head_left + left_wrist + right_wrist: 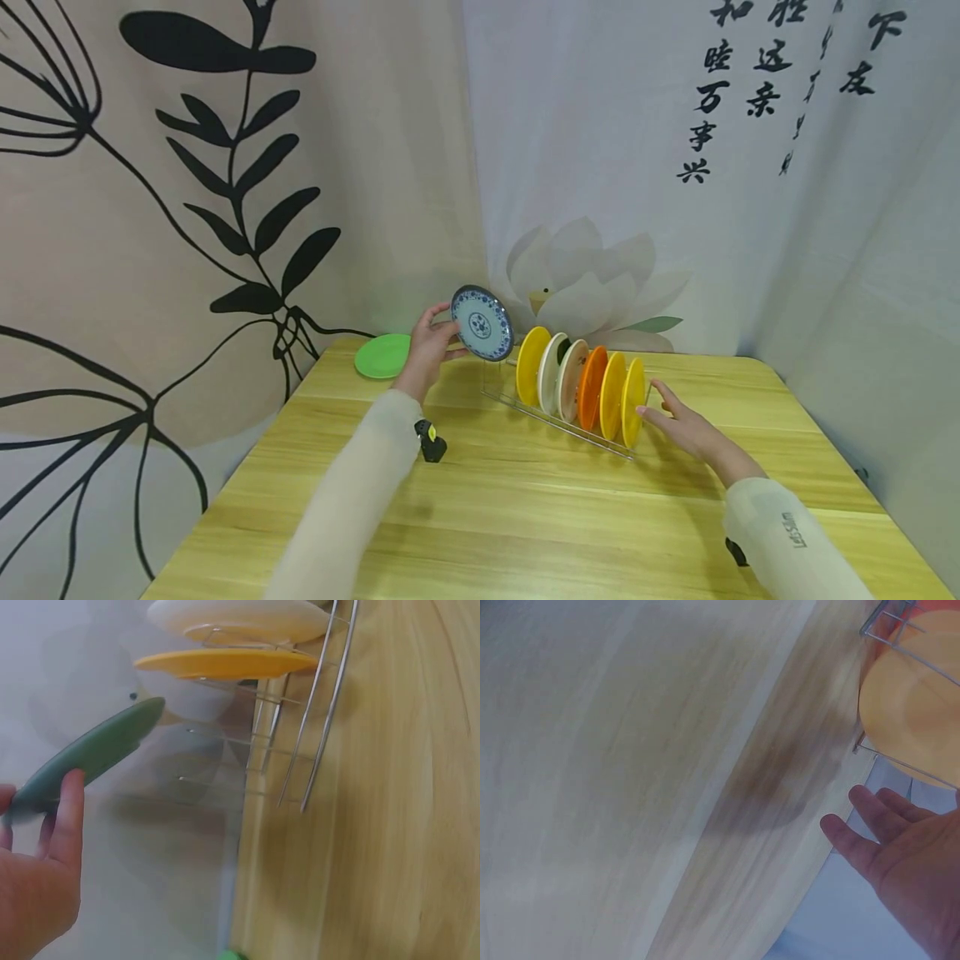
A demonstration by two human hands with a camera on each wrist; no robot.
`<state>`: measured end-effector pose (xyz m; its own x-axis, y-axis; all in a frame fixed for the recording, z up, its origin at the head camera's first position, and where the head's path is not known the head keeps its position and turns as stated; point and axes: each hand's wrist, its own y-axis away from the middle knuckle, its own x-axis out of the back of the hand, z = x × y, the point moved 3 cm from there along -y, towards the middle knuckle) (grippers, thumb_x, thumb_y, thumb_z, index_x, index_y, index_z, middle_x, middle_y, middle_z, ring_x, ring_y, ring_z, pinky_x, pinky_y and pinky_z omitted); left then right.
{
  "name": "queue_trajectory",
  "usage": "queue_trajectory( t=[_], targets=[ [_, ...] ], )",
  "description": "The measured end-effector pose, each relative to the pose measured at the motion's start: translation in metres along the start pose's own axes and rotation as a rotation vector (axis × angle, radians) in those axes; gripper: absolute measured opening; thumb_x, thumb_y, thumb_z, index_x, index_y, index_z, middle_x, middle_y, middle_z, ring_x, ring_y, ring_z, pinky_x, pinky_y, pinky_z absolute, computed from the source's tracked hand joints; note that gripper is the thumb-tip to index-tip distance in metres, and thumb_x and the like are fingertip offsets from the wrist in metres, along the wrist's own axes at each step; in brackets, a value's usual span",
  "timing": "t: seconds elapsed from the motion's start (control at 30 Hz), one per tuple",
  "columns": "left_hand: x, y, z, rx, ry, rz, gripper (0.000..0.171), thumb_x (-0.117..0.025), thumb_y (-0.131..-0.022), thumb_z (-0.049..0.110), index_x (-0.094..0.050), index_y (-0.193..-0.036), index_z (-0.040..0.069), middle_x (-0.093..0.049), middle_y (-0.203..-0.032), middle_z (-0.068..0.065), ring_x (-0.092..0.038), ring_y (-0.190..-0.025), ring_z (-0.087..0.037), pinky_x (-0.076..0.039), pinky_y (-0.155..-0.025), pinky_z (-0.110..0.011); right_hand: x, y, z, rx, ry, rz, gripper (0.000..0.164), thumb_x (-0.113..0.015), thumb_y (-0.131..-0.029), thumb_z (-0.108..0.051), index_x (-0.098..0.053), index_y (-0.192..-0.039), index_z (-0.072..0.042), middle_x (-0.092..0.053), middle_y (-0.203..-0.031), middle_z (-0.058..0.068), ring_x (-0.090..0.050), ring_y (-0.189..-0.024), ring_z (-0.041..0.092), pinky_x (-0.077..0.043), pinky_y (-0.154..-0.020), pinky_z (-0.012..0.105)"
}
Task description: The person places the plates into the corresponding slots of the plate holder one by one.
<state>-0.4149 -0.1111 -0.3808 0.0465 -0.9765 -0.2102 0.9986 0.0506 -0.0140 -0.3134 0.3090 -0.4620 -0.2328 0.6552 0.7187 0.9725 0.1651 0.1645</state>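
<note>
My left hand (432,348) pinches a blue-and-white patterned plate (482,323) by its edge, holding it tilted above the left end of a wire dish rack (558,427). In the left wrist view the plate (94,754) appears edge-on, thumb on one face and fingers behind. Standing in the rack is a row of plates: a yellow plate (531,367) at the left, then white ones, an orange plate (592,389) and two yellow ones at the right. My right hand (682,427) is beside the rack's right end, fingers spread and extended near the last yellow plate (633,403).
A green plate (382,357) lies flat at the back left of the wooden table (480,517). Behind the table hangs a printed curtain (390,167) with plant drawings and lettering. Empty wire slots (247,742) show at the rack's left end.
</note>
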Motion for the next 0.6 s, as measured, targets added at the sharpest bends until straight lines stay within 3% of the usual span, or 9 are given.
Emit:
queue_trajectory(
  t=[0.23,0.6],
  targets=[
    [-0.014,-0.002,-0.005,-0.014,-0.032,-0.025,0.049,-0.061,-0.093,0.003,-0.051,-0.139,0.018,-0.059,-0.117,-0.016,-0.064,-0.099,-0.032,-0.057,-0.084,-0.05,0.001,0.001,-0.002,-0.003,-0.005,-0.003,0.087,-0.038,-0.099,-0.063,0.008,-0.159,-0.022,-0.014,-0.154,0.039,-0.025,-0.133,0.063,-0.028,-0.098,0.078],
    [-0.029,-0.007,-0.014,-0.024,-0.097,-0.034,0.049,-0.059,-0.094,0.003,-0.053,-0.14,0.017,-0.058,-0.114,-0.015,-0.063,-0.096,-0.029,-0.059,-0.079,-0.046,0.0,0.002,-0.003,-0.009,0.003,0.007,0.087,-0.039,-0.098,-0.064,0.005,-0.16,-0.022,-0.018,-0.154,0.038,-0.028,-0.132,0.062,-0.03,-0.097,0.078]
  ],
)
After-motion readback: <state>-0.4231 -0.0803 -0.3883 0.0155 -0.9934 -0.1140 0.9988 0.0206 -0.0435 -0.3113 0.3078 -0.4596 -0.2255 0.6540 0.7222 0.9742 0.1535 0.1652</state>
